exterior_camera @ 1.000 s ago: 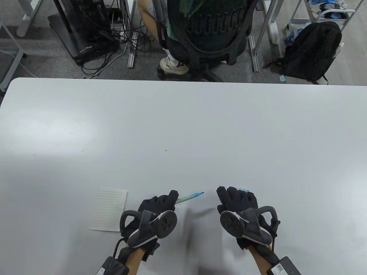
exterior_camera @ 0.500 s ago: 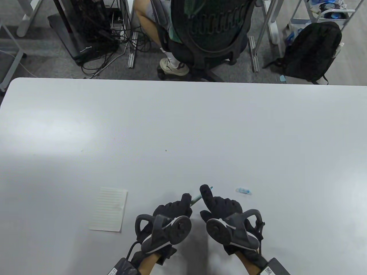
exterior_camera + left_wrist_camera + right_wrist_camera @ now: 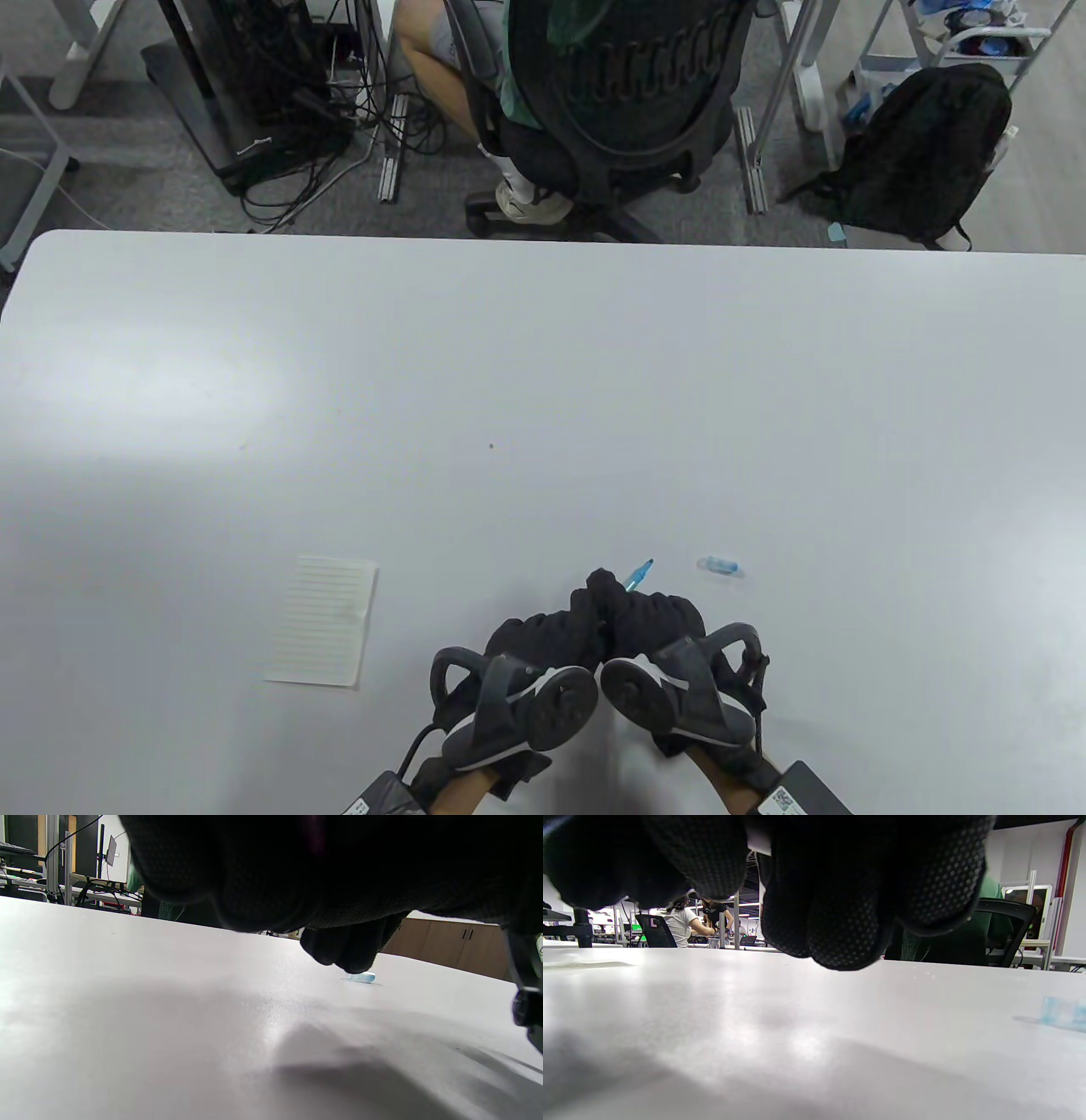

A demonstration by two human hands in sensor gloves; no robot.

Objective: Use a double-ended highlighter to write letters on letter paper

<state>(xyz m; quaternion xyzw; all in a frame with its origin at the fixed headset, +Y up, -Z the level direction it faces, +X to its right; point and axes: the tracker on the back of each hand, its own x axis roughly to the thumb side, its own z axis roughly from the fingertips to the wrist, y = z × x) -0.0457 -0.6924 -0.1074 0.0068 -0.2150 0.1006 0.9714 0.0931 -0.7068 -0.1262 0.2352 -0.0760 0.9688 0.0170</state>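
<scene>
1. The double-ended highlighter (image 3: 638, 575) is held low over the table (image 3: 543, 382) near its front edge, and only its uncapped blue tip shows, poking out beyond the fingers toward the far right.
2. It looks light, stiff and smooth-barrelled, probably slippery in gloves; a hold low on the barrel, near the bare tip, should steady it for writing.
3. The right hand (image 3: 657, 624) has its fingers curled round the barrel.
4. The left hand (image 3: 543, 637) presses up against the right one, fingers curled; whether it grips the pen's hidden end, I cannot tell.
5. The removed cap (image 3: 721, 566), clear and blue, lies on the table just right of the tip, apart from it.
6. The letter paper (image 3: 322, 620), lined and unmarked, lies flat well to the left of both hands.
</scene>
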